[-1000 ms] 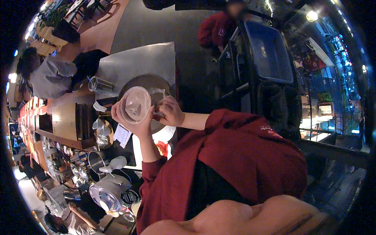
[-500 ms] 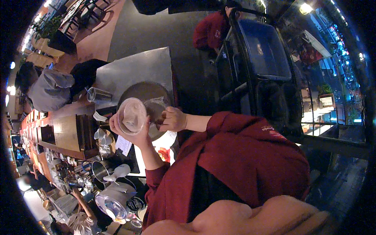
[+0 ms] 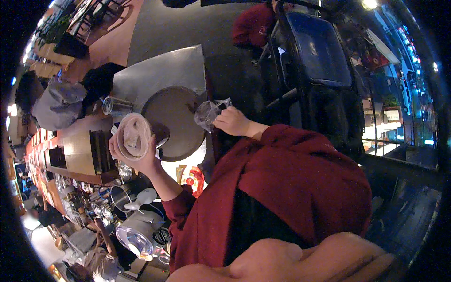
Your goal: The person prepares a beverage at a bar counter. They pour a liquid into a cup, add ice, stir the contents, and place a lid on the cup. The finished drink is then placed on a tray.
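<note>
My left hand point(image 3: 146, 162) is wrapped around a round clear cup point(image 3: 134, 135) with pale pinkish contents and lumps that look like ice. Its mouth faces up toward me, beside the left edge of a round brown tray point(image 3: 176, 136). Over the tray's right edge, my right hand point(image 3: 232, 122) pinches a thin, crumpled-looking piece of clear plastic point(image 3: 206, 114); whether it is a bag or a lid I cannot tell. The tray lies on a metal-topped counter point(image 3: 162, 68).
A tall clear glass point(image 3: 117, 106) stands left of the tray. A person in grey point(image 3: 58, 105) sits at the far left. Beyond the counter, another person in a red top point(image 3: 253, 26) is beside a black-framed bin point(image 3: 312, 51). Lower left holds a metal pot point(image 3: 122, 198) and clutter.
My hands have moved apart. The left has carried the cup leftward, and the right has drawn the clear plastic right, from over the tray toward its edge.
</note>
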{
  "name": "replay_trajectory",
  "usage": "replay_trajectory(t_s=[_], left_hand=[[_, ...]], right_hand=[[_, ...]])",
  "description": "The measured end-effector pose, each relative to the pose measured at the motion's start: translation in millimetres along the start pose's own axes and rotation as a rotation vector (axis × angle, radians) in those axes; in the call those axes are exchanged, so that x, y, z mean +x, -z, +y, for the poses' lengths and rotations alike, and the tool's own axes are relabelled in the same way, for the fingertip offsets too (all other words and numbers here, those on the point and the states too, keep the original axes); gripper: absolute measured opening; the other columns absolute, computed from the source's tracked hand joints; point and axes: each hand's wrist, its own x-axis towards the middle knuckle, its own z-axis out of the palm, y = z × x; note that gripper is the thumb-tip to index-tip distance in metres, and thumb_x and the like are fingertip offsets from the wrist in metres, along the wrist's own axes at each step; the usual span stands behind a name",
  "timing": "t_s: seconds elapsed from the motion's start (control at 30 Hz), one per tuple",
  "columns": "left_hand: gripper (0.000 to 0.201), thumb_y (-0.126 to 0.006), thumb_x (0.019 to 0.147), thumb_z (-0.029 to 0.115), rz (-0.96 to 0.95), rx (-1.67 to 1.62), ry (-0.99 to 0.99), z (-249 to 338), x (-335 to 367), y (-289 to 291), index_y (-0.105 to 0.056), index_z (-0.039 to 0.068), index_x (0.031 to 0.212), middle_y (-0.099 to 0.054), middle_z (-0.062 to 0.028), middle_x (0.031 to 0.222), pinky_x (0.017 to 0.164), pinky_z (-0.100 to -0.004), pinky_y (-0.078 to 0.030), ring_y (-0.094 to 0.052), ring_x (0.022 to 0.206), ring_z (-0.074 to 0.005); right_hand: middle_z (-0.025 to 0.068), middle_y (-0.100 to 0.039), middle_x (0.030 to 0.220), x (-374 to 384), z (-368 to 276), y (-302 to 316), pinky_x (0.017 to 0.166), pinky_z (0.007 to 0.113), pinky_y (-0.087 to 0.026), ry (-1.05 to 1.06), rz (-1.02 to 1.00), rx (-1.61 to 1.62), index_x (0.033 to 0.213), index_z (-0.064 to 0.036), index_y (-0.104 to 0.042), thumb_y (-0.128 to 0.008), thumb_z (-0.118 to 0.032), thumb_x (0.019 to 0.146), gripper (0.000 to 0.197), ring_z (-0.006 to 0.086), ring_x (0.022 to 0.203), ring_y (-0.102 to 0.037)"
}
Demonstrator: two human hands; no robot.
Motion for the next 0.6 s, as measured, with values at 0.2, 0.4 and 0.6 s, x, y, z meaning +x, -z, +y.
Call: replay_trajectory(t_s=[0.2, 0.4, 0.6], left_hand=[[0.083, -0.082, 0.061, 0.054, -0.066, 0.277, -0.174, -90.4, -54.5, -45.1, -0.050, 0.003, 0.119, -0.048, -0.0141, 0.119, 0.101, -0.0479, -0.035, -0.043, 0.117, -0.0298], [0.079, -0.077, 0.063, 0.064, 0.117, 0.365, -0.315, -163.2, -113.7, -89.8, -0.054, 0.002, 0.107, -0.053, -0.0112, 0.114, 0.095, -0.0448, -0.039, -0.048, 0.108, -0.0283], [0.081, -0.078, 0.061, 0.065, 0.165, 0.291, -0.167, -160.5, -133.0, -116.1, -0.054, 0.003, 0.108, -0.053, -0.0105, 0.112, 0.095, -0.0453, -0.039, -0.048, 0.108, -0.0283]], right_hand=[[0.0020, -0.057, 0.080, -38.0, 63.3, 87.4, 0.071, 0.036, -0.041, -0.413, 0.216, -0.181, 0.079, -0.0126, -0.061, -0.073, -0.013, 0.074, 0.012, 0.0230, 0.076, -0.054], [0.0021, -0.057, 0.084, -124.2, 101.3, 216.1, 0.067, 0.027, -0.047, -0.879, 0.390, -0.051, 0.083, -0.0076, -0.060, -0.074, -0.009, 0.077, 0.015, 0.0143, 0.078, -0.057], [0.0066, -0.063, 0.080, -249.5, 80.4, 271.6, 0.067, 0.030, -0.047, -1.506, 0.444, -0.312, 0.086, -0.0050, -0.061, -0.075, -0.020, 0.079, 0.022, 0.0183, 0.074, -0.060]])
